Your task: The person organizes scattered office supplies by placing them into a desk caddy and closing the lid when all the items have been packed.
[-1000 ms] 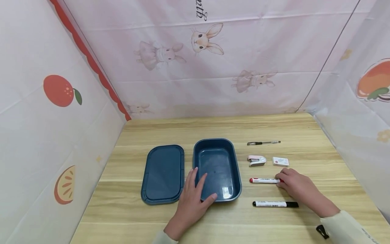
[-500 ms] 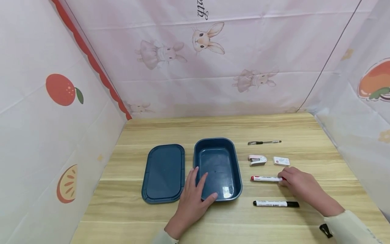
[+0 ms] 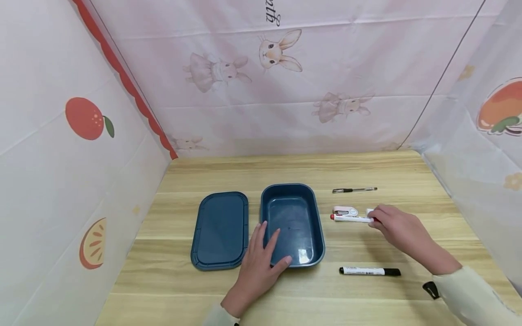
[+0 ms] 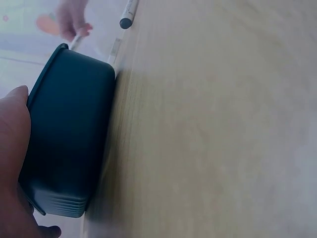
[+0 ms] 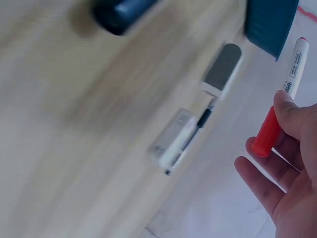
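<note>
A red-capped whiteboard marker (image 3: 346,218) is pinched by its cap end between the thumb and fingers of my right hand (image 3: 401,228). In the right wrist view the marker (image 5: 295,67) is raised off the table, its white barrel pointing away from the palm. My left hand (image 3: 257,267) rests on the near-left rim of a dark blue plastic box (image 3: 290,235), fingers spread and the thumb at its front edge. The box is open and nothing lies in it. A black whiteboard marker (image 3: 363,271) lies on the table nearer the person.
The matching blue lid (image 3: 220,231) lies flat left of the box. Beyond the raised marker sit a small stapler (image 3: 345,211) and a black pen (image 3: 355,190). A small white box (image 5: 173,134), partly hidden by the right hand in the head view, lies beside them.
My right hand has lifted the red marker off the table and moved it away from the person, toward the stapler. The left hand has stayed on the box.
</note>
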The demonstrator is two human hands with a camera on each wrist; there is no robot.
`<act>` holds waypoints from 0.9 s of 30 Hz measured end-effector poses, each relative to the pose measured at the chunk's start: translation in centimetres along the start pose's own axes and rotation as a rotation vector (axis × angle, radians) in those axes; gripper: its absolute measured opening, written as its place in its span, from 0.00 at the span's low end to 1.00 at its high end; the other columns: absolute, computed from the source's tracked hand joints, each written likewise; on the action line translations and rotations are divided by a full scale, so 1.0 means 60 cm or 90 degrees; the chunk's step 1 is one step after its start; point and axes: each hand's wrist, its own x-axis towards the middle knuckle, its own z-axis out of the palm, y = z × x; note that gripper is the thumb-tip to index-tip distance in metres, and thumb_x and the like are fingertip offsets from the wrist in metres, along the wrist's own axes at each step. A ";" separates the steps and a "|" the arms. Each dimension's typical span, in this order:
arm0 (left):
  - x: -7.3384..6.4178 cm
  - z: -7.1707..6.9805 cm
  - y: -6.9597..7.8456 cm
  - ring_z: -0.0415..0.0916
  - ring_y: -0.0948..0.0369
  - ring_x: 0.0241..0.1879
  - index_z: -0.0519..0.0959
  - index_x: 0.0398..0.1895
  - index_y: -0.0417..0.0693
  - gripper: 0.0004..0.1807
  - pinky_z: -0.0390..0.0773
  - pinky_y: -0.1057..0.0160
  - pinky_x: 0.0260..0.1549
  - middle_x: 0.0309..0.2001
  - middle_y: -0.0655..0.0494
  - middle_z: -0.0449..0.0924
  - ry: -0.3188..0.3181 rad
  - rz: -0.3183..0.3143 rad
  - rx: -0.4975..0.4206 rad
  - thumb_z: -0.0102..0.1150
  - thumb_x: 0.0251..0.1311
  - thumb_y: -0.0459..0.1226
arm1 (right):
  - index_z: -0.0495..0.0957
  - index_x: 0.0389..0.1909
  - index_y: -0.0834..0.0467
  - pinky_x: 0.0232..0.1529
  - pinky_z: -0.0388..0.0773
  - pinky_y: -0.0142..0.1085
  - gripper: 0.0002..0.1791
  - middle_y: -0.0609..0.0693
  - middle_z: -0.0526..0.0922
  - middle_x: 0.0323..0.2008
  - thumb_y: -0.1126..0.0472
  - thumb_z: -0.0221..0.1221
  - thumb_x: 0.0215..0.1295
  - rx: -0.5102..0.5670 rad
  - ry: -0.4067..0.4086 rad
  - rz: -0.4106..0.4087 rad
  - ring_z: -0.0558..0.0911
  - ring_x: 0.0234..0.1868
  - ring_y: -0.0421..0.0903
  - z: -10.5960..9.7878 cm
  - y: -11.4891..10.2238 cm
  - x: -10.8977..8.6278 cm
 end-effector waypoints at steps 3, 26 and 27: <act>0.001 0.001 -0.001 0.32 0.51 0.82 0.58 0.81 0.66 0.41 0.56 0.30 0.70 0.84 0.57 0.34 0.002 0.005 0.009 0.48 0.69 0.67 | 0.84 0.39 0.54 0.24 0.76 0.37 0.15 0.44 0.80 0.35 0.64 0.75 0.50 -0.004 0.008 -0.029 0.80 0.33 0.43 -0.004 -0.003 0.021; -0.004 -0.002 -0.008 0.34 0.49 0.81 0.63 0.79 0.65 0.38 0.52 0.32 0.72 0.83 0.53 0.41 0.019 0.041 0.035 0.46 0.70 0.67 | 0.85 0.38 0.56 0.22 0.76 0.35 0.08 0.46 0.79 0.32 0.59 0.72 0.61 -0.042 -0.058 -0.055 0.77 0.32 0.44 0.029 -0.072 0.155; -0.004 -0.002 -0.008 0.34 0.49 0.82 0.63 0.79 0.65 0.38 0.52 0.32 0.72 0.83 0.53 0.41 0.019 0.039 0.035 0.45 0.70 0.67 | 0.85 0.38 0.56 0.22 0.76 0.34 0.08 0.46 0.79 0.32 0.59 0.72 0.62 -0.040 -0.065 -0.057 0.77 0.32 0.44 0.032 -0.073 0.160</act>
